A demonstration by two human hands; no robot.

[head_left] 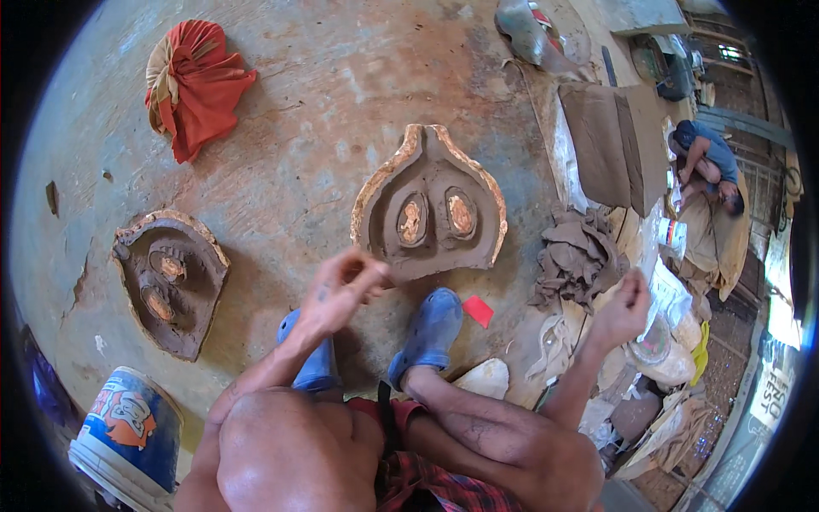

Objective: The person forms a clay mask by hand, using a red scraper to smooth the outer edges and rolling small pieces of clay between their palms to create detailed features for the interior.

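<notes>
My left hand [345, 290] hovers by the near edge of a clay-lined mould [429, 247], its fingers curled in and partly smeared by motion. What they hold, if anything, cannot be made out. The mould has a pale, rough rim, a narrow neck at the far end and two raised oval rings. Out to the right, my right hand [621, 311] is raised with its fingers pinched together beside a heap of soft brown clay scraps [573, 256]. Nothing I can name shows in that pinch. Between my feet and the mould lies a small red piece [478, 311].
A second clay-lined mould [205, 299] lies at the left, behind a blue-and-white bucket [128, 431]. Farther off sits a red cloth bundle [192, 90]. At the right are a clay block [601, 141], a white tub [672, 236] and a crouching person [712, 162]. My blue clogs [426, 333] rest on the floor.
</notes>
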